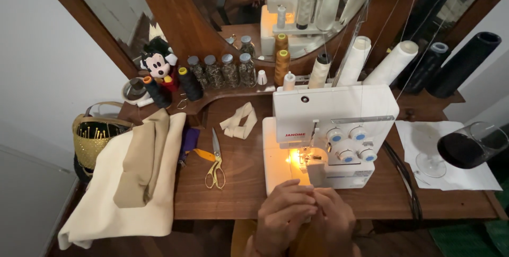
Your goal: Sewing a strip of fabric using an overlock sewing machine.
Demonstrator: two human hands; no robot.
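Both your hands, left hand (283, 214) and right hand (333, 215), pinched together at front of white serger (331, 135), fingers closed; held thing hidden, cannot tell. Cream fabric (122, 188), scissors (215, 161) lie untouched left.

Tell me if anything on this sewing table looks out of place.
Yes: a wine glass of dark liquid stands on paper at the table's right end, close to the overlock machine. The cream cloth overhangs the left edge.
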